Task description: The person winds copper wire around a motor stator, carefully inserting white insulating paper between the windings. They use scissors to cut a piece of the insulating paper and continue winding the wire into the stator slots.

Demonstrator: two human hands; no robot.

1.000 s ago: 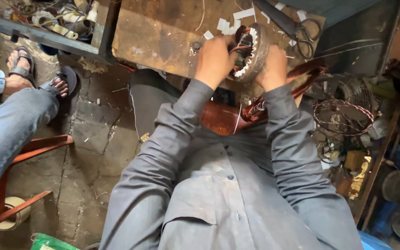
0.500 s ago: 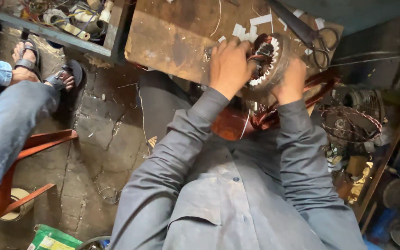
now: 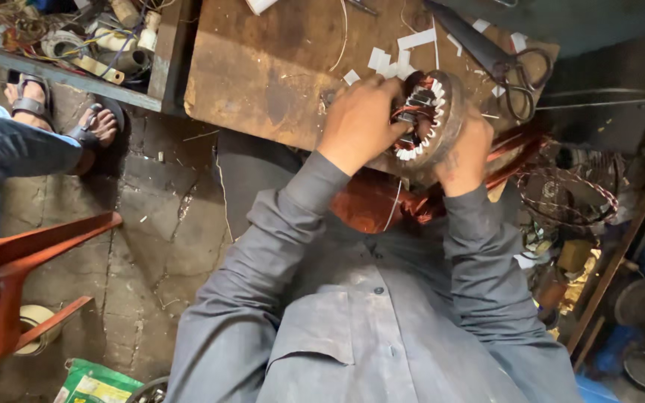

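While both hands grip it, the stator (image 3: 428, 119) sits tilted at the near edge of the counter (image 3: 278, 67), its open bore facing the camera. White slot liners ring the bore, with copper wire showing inside. The left hand (image 3: 360, 123) is closed on the stator's left rim, fingers curled over the rim toward the bore. The right hand (image 3: 466, 149) clasps the right and lower side of the stator, its fingers hidden behind the casing. Grey sleeves run back from both hands to the person's grey shirt.

White paper strips (image 3: 393, 60) lie scattered on the counter just beyond the stator, and scissors (image 3: 505, 63) lie to the right of them. A copper coil (image 3: 371, 201) rests below the stator, by the person's lap. At right, a wire cage (image 3: 569, 194) sits among clutter. At left, another person's sandalled feet (image 3: 61, 112) stand on the cracked floor, near a red chair (image 3: 31, 261). A shelf (image 3: 76, 45) above them holds tangled wire and tape rolls.
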